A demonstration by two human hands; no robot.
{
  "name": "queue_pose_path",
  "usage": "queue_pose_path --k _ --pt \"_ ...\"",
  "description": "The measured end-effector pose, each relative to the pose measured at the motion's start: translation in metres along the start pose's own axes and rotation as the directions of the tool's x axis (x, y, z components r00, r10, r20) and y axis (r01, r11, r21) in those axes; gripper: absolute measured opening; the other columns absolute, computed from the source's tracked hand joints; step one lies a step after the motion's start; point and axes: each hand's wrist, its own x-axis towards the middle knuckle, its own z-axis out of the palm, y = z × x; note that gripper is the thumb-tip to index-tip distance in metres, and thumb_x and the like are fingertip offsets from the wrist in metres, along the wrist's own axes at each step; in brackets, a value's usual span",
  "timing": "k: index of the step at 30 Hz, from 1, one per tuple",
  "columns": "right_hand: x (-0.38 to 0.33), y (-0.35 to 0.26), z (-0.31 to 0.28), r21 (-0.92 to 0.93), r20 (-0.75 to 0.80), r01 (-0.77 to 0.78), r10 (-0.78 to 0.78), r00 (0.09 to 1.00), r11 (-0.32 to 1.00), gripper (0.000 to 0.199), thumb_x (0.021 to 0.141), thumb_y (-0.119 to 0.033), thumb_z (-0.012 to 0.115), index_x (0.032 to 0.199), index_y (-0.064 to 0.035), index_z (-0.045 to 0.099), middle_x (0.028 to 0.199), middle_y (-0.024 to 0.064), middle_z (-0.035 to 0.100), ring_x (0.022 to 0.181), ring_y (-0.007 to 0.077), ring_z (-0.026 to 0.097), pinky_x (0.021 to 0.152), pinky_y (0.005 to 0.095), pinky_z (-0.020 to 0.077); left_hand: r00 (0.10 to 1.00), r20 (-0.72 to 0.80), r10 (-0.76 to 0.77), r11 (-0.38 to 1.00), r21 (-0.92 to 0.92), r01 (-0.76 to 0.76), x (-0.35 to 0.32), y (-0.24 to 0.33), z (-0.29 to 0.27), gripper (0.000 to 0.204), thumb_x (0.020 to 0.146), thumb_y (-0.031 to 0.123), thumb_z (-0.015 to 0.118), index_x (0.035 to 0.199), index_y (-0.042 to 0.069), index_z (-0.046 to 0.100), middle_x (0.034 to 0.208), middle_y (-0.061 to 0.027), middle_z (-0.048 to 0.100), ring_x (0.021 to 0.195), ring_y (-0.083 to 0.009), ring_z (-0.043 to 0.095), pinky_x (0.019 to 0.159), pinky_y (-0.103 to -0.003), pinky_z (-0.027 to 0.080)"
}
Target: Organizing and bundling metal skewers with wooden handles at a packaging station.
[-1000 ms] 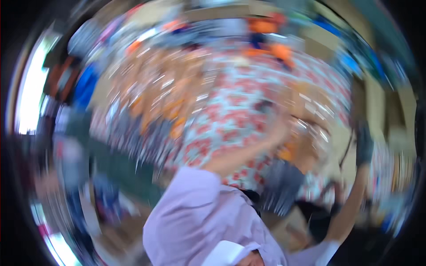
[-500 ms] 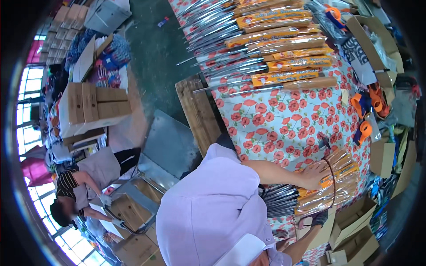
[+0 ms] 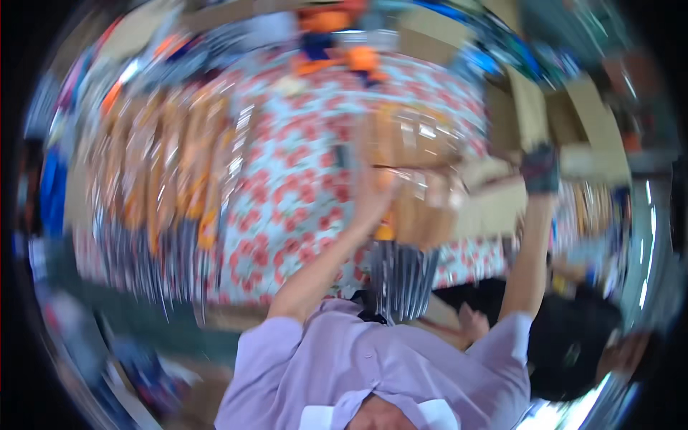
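The picture is blurred by motion. A bundle of long grey metal rods with brown ends in clear plastic and orange labels (image 3: 423,215) lies on the flowered tablecloth in front of me. My bare left hand (image 3: 374,193) grips its left side, fingers smeared. A thin dark reddish cord (image 3: 494,179) crosses the bundle and runs out to the right. My right hand (image 3: 540,170), in a dark glove, is closed at the cord's far end, away from the bundle. The bundle's underside is hidden.
More such packed rods (image 3: 165,165) lie in a row at the left on the flowered tablecloth (image 3: 287,193). Orange-and-blue tape dispensers (image 3: 362,61) are at the back. Open cardboard boxes (image 3: 566,115) stand at the right. A person in black (image 3: 566,337) is close by at lower right.
My view has turned, so the bundle now lies straight ahead with its rods toward me. My gloved right hand has moved out from the bundle's edge, drawing the cord. My left hand stays on the bundle.
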Motion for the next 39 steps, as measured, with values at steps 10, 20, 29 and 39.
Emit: queue_pose_path --k 10,20,29,39 --pt "-0.215 -0.318 0.206 0.39 -0.049 0.462 -0.484 0.874 0.796 0.042 0.1 -0.037 0.053 0.125 -0.0021 0.054 0.095 0.0208 0.062 0.088 0.0295 0.065 0.079 0.0385 0.0534 0.93 0.076 0.358 0.759 0.556 -0.338 0.025 0.0 0.056 0.103 0.082 0.048 0.078 0.149 -0.012 0.027 0.146 -0.0359 0.04 0.138 -0.0456 0.041 0.116 -0.051 0.033" --pt "-0.159 -0.202 0.069 0.096 -0.371 -0.049 0.082 0.925 0.994 0.02 0.098 -0.024 0.065 0.1 -0.0044 0.07 0.073 0.0049 0.065 0.063 0.0145 0.065 0.057 0.0298 0.0519 0.987 0.133 0.095 0.993 0.061 -0.104 0.052 -0.009 0.009 0.042 0.102 0.031 0.054 0.124 -0.005 0.055 0.113 -0.0133 0.062 0.092 -0.0218 0.062 0.072 -0.033 0.054" --pt "-0.315 0.016 0.115 -0.297 -0.433 -0.178 0.034 0.901 0.938 0.013 0.089 -0.017 0.07 0.096 -0.0066 0.072 0.077 0.0061 0.067 0.066 0.02 0.065 0.059 0.0349 0.0524 0.806 0.524 0.276 0.625 0.539 -0.564 0.11 -0.036 -0.062 0.026 0.09 0.019 0.063 0.103 -0.003 0.07 0.095 -0.01 0.072 0.084 -0.0199 0.064 0.07 -0.037 0.051" --pt "-0.312 0.05 0.273 0.066 -0.552 -0.617 0.544 0.632 0.784 0.035 0.086 -0.035 0.066 0.11 -0.0081 0.069 0.1 0.0198 0.07 0.091 0.0395 0.069 0.08 0.0492 0.0541 0.872 0.306 0.383 0.879 0.171 -0.445 0.177 0.067 -0.05 0.028 0.092 0.023 0.052 0.078 -0.002 0.057 0.082 -0.0145 0.063 0.077 -0.029 0.062 0.068 -0.038 0.056"
